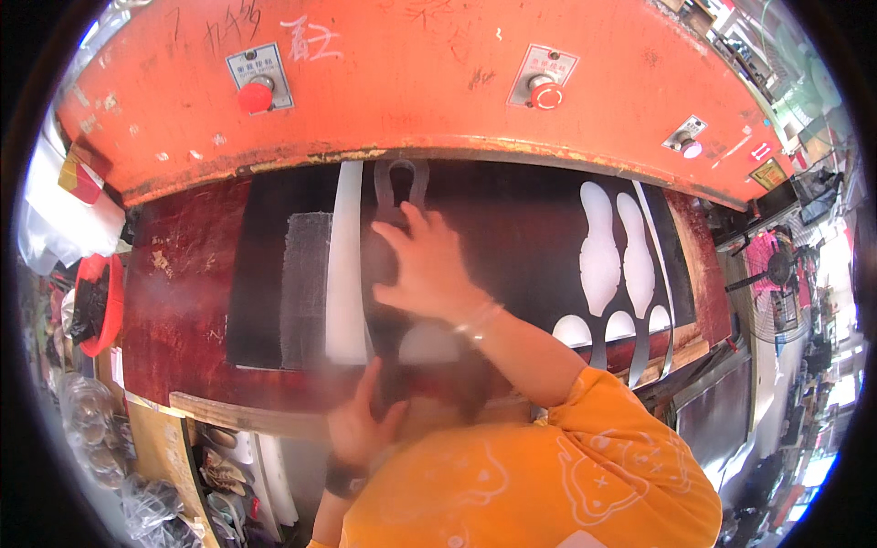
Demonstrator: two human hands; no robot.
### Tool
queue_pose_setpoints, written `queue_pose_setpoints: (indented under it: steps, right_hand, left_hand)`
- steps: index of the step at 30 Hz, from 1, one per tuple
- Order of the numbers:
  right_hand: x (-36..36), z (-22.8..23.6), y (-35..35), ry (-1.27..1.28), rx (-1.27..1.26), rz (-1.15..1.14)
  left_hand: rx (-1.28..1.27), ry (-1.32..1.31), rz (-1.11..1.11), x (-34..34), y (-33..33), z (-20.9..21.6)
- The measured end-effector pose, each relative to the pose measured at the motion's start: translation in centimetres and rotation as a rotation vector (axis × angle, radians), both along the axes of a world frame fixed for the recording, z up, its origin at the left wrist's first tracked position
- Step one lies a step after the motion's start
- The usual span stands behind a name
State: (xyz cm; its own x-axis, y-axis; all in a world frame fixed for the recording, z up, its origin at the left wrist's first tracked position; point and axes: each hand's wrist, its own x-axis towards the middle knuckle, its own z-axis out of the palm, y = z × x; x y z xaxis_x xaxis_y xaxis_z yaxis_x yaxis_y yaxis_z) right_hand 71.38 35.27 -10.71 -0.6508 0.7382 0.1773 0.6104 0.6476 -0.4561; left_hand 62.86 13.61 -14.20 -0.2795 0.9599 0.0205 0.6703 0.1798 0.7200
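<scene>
A dark sheet (521,237) lies over the red bed (183,274) of an orange press. My right hand (427,269) reaches over the sheet with its fingers spread, holding nothing that shows. Its fingertips are next to the lower end of a grey horseshoe-shaped piece (418,183), perhaps a cutting die; whether they touch it I cannot tell. Low at the bed's front edge, my left hand (359,425) has thumb and forefinger apart and nothing between them. Two white sole-shaped areas (599,256) show in the sheet at right. Below them are several white half-round ones (573,331).
The orange press beam (393,91) spans the far side, with red push buttons (546,93) on its face. A white strip (347,274) and a rough grey rectangle (306,288) lie left of my right hand. Shelves with shoes (224,470) stand below left; a fan (776,274) is at right.
</scene>
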Motion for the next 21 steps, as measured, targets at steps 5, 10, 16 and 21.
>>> queue_pose_setpoints:
  steps: [5,10,16,21]
  right_hand:
    - [7.6,1.1,-0.1,0.160,-0.039,0.066]
    - [8.9,-0.7,-1.0,0.003,0.171,-0.096]
    - [7.5,-0.5,-1.7,-0.076,0.205,-0.148]
    - [8.0,-1.1,0.2,-0.019,0.190,-0.120]
  left_hand:
    - [0.003,-0.020,-0.035,0.7,-2.7,0.2]
    - [0.045,0.006,-0.055,1.1,-3.6,0.0]
    - [0.052,-0.002,-0.054,0.8,-2.9,-0.2]
    - [0.046,-0.030,-0.049,0.2,-1.3,-0.2]
